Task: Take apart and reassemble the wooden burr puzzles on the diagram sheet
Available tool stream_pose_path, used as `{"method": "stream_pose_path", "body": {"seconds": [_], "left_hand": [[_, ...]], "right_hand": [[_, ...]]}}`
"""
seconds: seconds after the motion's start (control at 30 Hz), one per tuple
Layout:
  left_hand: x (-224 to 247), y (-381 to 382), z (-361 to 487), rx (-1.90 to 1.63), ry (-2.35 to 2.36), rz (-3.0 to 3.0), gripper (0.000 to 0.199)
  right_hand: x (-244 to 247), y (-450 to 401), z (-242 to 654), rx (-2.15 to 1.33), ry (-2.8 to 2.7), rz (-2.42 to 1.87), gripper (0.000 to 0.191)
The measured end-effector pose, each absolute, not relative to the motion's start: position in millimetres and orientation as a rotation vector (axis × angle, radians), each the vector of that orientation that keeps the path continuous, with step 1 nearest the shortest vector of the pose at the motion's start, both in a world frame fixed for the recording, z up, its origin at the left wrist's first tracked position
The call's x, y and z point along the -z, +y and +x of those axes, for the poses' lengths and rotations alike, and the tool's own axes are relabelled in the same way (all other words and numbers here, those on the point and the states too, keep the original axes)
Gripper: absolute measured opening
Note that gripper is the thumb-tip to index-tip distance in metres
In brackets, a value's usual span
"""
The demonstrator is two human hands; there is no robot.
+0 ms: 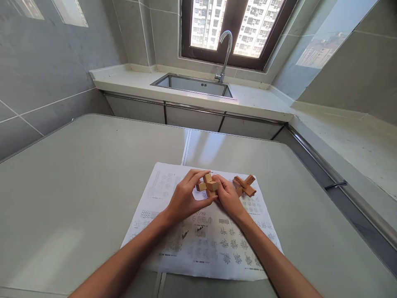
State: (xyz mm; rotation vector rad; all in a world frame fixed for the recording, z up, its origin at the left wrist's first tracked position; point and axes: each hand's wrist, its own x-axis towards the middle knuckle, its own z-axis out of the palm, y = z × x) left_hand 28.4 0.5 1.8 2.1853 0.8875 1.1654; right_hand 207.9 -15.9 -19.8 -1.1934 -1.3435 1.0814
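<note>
Between my two hands is a light wooden block puzzle [207,185] with crossing pieces, raised over the printed sheet [204,248]. My left hand [185,193] grips it from the left, thumb below and fingers above. On its right side, the fingers of my right hand [228,196] are closed against it; their tips are partly hidden. A second, redder wooden puzzle [245,186], shaped like a cross, lies on the sheet just right of my right hand. Small line diagrams cover the paper.
The sheet lies on a pale table [93,186] with a seam down its middle. Beyond its far edge is a counter [130,85] with a sink [192,85] and a curved faucet [228,54] under a window. Another counter [341,128] runs along the right.
</note>
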Motion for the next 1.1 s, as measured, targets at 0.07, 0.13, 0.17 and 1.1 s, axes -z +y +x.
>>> {"method": "stream_pose_path", "body": {"seconds": [0.07, 0.13, 0.17, 1.1], "left_hand": [[-2.0, 0.4, 28.4, -1.160, 0.894, 2.173, 0.059], [-2.0, 0.7, 28.2, -1.157, 0.891, 2.171, 0.059], [-1.9, 0.9, 28.1, -1.155, 0.890, 2.173, 0.059], [-10.2, 6.8, 25.5, -1.072, 0.995, 1.843, 0.050]], "right_hand": [[19.6, -15.8, 207.9, -1.089, -1.339, -1.188, 0.052], [19.6, -15.6, 207.5, -1.090, -1.335, -1.188, 0.052], [19.7, -15.5, 207.1, -1.087, -1.333, -1.189, 0.052], [4.8, -19.9, 205.3, -1.265, -1.114, -1.079, 0.043]]}}
